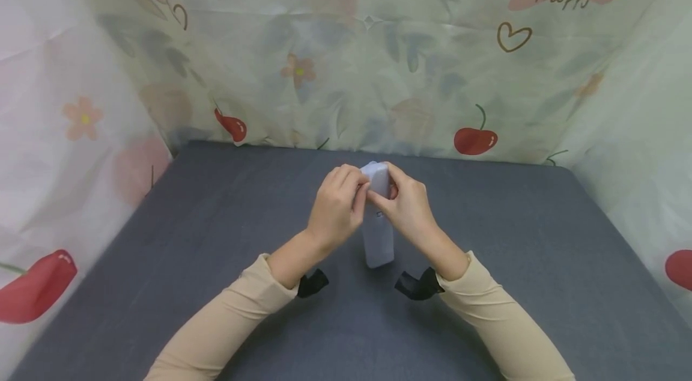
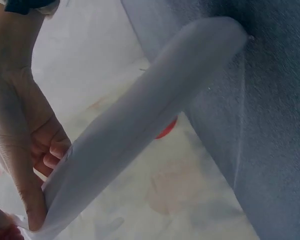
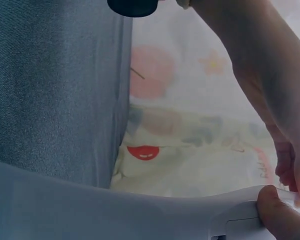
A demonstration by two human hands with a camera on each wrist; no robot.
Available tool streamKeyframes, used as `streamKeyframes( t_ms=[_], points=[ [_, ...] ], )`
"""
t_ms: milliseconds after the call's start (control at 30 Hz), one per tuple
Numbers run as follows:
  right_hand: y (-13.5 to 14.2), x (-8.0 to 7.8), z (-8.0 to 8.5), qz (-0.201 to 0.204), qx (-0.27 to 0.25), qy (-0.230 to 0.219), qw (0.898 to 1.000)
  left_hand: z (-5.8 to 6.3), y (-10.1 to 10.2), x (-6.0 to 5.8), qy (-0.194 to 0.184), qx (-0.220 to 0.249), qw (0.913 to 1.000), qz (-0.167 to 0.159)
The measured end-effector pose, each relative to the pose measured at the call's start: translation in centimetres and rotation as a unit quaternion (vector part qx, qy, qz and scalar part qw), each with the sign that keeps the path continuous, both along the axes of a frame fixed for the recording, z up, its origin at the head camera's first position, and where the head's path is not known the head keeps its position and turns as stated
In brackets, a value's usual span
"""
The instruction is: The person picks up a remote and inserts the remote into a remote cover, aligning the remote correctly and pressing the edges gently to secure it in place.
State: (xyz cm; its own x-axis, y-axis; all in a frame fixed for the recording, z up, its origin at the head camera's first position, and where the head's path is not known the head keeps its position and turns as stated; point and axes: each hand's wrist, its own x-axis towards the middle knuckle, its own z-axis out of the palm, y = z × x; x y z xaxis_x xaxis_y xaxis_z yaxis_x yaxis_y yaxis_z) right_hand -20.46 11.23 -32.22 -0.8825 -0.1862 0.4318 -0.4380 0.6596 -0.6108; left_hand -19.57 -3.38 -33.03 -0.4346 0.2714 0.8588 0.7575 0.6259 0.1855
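A slim, elongated pale white package (image 1: 379, 243) with smooth rounded edges stands upright over the dark table, between both hands. My left hand (image 1: 337, 207) pinches its upper left edge with thumb and fingertips. At the upper right, my right hand (image 1: 413, 207) grips it, thumb across the front and index finger at the top. The two thumbs nearly meet. In the right wrist view the package (image 3: 140, 212) shows a thin outlined seam and a small dark slit close to the right thumb. A thin pale edge stretches between the hands in the left wrist view; its kind I cannot tell.
A dark grey cloth-covered table (image 1: 243, 213) spreads around the hands. Patterned fabric (image 1: 346, 68) with cherries, hearts and flowers hangs along the back and both sides. Black wrist mounts (image 1: 418, 285) jut inward below the hands.
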Motion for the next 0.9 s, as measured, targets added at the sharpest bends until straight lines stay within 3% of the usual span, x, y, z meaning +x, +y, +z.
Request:
streamKeyframes(
  t_ms=[267, 367, 433, 500, 600, 800, 900],
  points=[
    [0.1, -0.6, -0.1, -0.020, -0.009, -0.002, 1.000, -0.4, 0.2, -0.8, 0.045, -0.037, 0.9967, 0.057],
    [0.3, -0.7, -0.1, -0.025, -0.017, -0.007, 1.000, -0.5, 0.1, -0.9, 0.001, -0.009, 0.9994, 0.033],
    [0.4, -0.7, 0.0, -0.026, -0.020, -0.011, 0.999, -0.5, -0.1, -0.9, -0.067, 0.037, 0.9971, -0.009],
    [0.6, -0.7, 0.1, -0.027, -0.025, -0.012, 0.999, -0.3, -0.3, -1.0, -0.151, 0.096, 0.9822, -0.056],
    [0.9, -0.7, 0.1, -0.028, -0.035, -0.016, 0.999, -0.3, -0.5, -1.1, -0.240, 0.160, 0.9528, -0.094],
    [1.2, -0.7, 0.1, -0.018, -0.065, -0.032, 0.997, -0.7, -0.6, -1.3, -0.364, 0.188, 0.9060, -0.106],
    [1.4, -0.7, 0.1, 0.006, -0.085, -0.053, 0.995, -0.8, -0.8, -1.5, -0.418, 0.187, 0.8831, -0.102]
  ],
)
